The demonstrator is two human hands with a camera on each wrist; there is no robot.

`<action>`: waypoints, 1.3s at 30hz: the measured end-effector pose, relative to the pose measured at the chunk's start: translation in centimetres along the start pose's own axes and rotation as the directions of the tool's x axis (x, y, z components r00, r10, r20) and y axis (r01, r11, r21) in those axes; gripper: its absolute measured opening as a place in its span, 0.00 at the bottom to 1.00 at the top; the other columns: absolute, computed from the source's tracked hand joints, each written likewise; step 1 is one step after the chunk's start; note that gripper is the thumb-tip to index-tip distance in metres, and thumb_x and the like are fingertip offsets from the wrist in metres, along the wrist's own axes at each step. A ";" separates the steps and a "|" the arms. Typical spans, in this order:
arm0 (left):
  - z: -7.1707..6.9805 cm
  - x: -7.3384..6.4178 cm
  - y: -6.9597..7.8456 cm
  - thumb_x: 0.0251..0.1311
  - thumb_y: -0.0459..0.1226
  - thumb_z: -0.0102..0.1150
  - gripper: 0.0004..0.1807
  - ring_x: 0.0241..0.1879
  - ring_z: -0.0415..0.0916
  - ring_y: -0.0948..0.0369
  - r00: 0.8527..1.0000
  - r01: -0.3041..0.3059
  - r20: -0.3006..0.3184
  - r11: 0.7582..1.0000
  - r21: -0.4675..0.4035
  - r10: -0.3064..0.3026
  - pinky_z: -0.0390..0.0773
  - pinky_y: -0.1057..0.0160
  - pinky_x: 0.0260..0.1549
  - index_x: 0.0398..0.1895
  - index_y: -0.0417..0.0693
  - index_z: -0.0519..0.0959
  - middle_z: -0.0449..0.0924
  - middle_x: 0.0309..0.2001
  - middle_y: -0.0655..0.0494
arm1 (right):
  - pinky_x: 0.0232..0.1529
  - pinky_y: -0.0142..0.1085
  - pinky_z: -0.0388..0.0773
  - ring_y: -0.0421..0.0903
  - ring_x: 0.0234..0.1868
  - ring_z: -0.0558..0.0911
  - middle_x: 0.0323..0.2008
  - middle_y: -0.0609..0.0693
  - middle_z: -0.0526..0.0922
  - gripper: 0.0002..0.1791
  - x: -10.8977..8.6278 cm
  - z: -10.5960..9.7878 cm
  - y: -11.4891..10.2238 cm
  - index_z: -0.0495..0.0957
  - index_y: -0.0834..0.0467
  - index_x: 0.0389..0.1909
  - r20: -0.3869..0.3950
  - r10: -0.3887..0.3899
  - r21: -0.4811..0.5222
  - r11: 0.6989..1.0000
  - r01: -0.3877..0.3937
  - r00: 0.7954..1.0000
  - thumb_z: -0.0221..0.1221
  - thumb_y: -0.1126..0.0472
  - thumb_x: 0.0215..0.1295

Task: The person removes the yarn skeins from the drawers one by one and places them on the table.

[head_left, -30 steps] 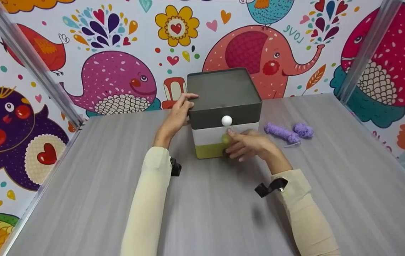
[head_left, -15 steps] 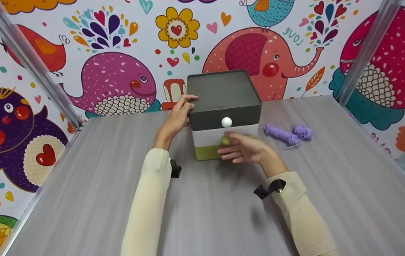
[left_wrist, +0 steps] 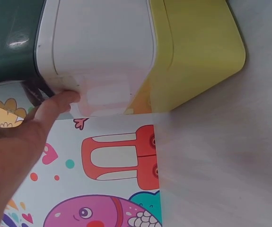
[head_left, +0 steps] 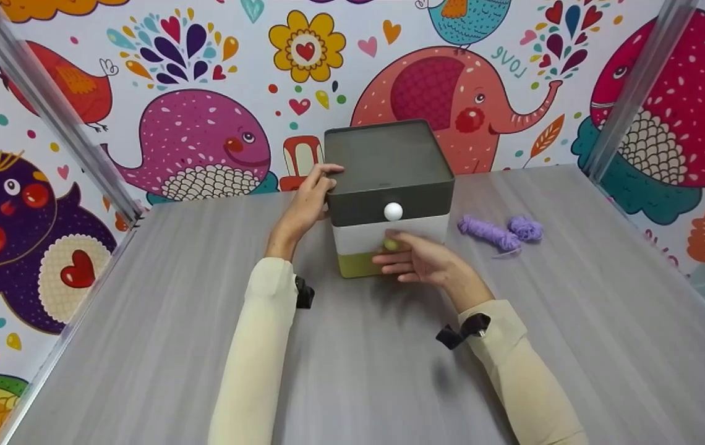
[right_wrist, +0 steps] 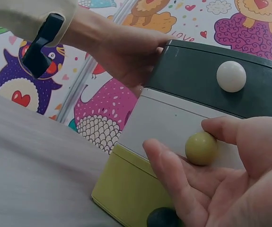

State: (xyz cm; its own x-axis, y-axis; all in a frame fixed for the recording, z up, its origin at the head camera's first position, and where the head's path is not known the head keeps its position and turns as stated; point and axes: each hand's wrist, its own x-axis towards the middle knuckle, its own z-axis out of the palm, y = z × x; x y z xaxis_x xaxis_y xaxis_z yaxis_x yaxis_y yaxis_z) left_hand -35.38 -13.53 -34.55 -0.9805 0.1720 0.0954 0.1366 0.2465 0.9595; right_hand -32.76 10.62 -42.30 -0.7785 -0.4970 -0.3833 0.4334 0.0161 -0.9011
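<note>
A small stacked drawer box stands on the table, with a dark green-grey top tier, a white middle tier and a yellow-green bottom tier. All its drawers look closed. My left hand grips the box's upper left edge, fingers over the top rim and thumb against the side. At the middle tier's yellow-green knob is my right hand, thumb above the knob and fingers below it. A white knob sits above that; a dark knob on the bottom tier is partly hidden by my fingers.
Two bundles of purple yarn, a long one and a short one, lie to the right of the box. Behind the table rises a wall printed with cartoon animals. Metal posts stand at the corners.
My right hand has moved from the lower front of the box up to the middle tier's knob, then shifted slightly left. My left hand has kept its place on the box.
</note>
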 end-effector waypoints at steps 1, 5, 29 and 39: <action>0.0 0.0 0.0 0.75 0.44 0.37 0.20 0.49 0.74 0.51 1.000 0.001 -0.001 1.000 -0.001 -0.001 0.79 0.46 0.54 0.65 0.60 0.69 0.66 0.59 0.45 | 0.33 0.30 0.77 0.38 0.38 0.87 0.38 0.42 0.90 0.23 0.0 0.1 0.0 0.80 0.56 0.48 -0.005 0.001 0.001 1.000 -0.001 1.000 0.49 0.41 0.74; -0.2 -0.1 -0.1 0.75 0.44 0.36 0.20 0.49 0.74 0.51 1.000 0.004 0.002 1.000 0.002 -0.004 0.79 0.46 0.54 0.66 0.60 0.68 0.66 0.60 0.45 | 0.31 0.30 0.77 0.38 0.35 0.87 0.36 0.42 0.90 0.22 0.1 0.3 0.0 0.80 0.56 0.46 -0.019 0.006 0.003 1.000 -0.006 1.000 0.48 0.43 0.73; -0.1 0.1 0.0 0.75 0.44 0.37 0.20 0.47 0.73 0.53 1.000 0.003 0.002 1.000 0.004 -0.003 0.79 0.45 0.54 0.66 0.59 0.69 0.67 0.56 0.46 | 0.30 0.32 0.81 0.40 0.28 0.86 0.33 0.48 0.90 0.26 -0.5 0.6 -0.2 0.76 0.66 0.51 -0.070 -0.026 -0.090 0.996 0.019 0.997 0.50 0.45 0.71; 0.0 0.0 0.1 0.75 0.44 0.37 0.20 0.48 0.75 0.52 1.000 0.000 -0.001 1.000 0.003 0.000 0.80 0.47 0.54 0.66 0.59 0.69 0.67 0.58 0.45 | 0.31 0.33 0.82 0.41 0.27 0.86 0.32 0.50 0.90 0.23 -1.4 1.0 0.0 0.78 0.61 0.42 -0.066 -0.031 -0.116 0.993 0.023 0.997 0.50 0.44 0.71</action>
State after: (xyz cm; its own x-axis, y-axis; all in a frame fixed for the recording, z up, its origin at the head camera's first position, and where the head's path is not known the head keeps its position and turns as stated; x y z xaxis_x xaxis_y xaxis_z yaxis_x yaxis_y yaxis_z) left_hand -35.40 -13.55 -34.45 -0.9806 0.1713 0.0956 0.1369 0.2490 0.9588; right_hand -31.22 10.42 -41.55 -0.8196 -0.4393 -0.3678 0.3597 0.1050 -0.9271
